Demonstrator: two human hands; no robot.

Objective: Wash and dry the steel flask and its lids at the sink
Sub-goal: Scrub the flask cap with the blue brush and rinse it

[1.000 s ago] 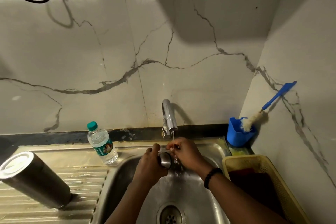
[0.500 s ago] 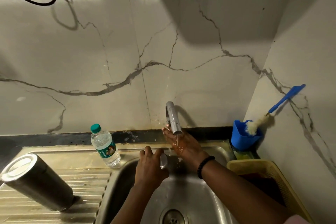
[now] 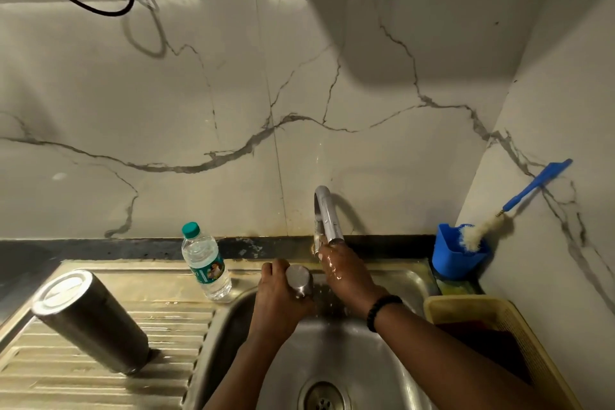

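Over the stainless steel sink basin (image 3: 392,280), the left hand (image 3: 279,303) grips a small round steel lid (image 3: 299,280), fingers curled round it. At its 3 o'clock, the right hand (image 3: 346,276) lies flat, fingers straight and together, wet under the curved chrome tap (image 3: 327,216). The dark cylindrical steel flask (image 3: 90,319) stands on the ribbed drainboard at 9 o'clock, beside a clear plastic bottle with green cap (image 3: 206,263).

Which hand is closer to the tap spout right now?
Right. The right hand is directly under the tap spout, fingertips at its outlet. The left hand is lower and to the left, holding a steel lid.
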